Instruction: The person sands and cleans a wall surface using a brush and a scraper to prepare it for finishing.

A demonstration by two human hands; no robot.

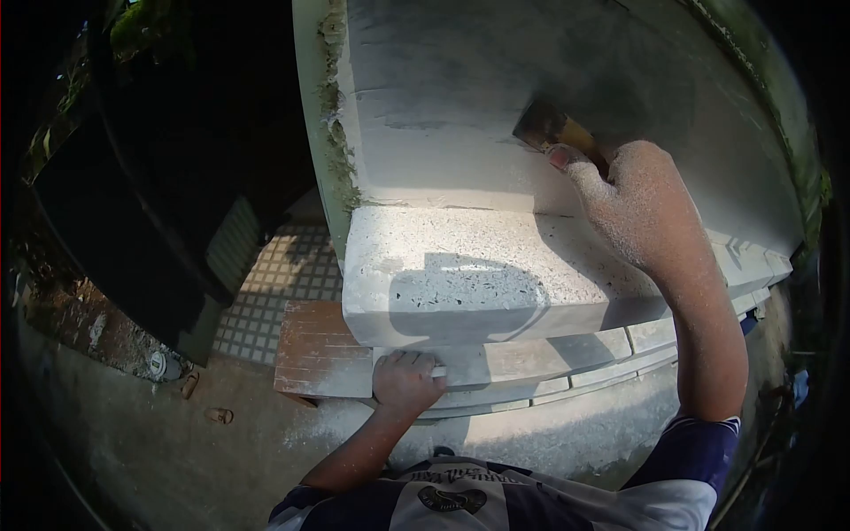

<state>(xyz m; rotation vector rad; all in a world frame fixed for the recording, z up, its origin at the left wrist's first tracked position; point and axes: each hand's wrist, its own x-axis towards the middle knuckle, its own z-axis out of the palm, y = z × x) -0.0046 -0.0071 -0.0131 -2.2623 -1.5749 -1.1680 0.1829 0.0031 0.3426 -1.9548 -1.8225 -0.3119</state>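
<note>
My right hand, dusted with white powder, is closed around the wooden handle of a putty knife. The knife's dark, broad blade lies at or close to the grey-white plastered wall; whether it touches is hard to tell. Lower down, my left hand is closed at the edge of a pale step-like ledge. A small white bit shows beside its fingers, but what it is cannot be made out.
A speckled, dusty sill juts out below the wall. Left of my left hand stands a brown wooden bench. Sandals and a small white tub are on the floor at left, near a tiled area.
</note>
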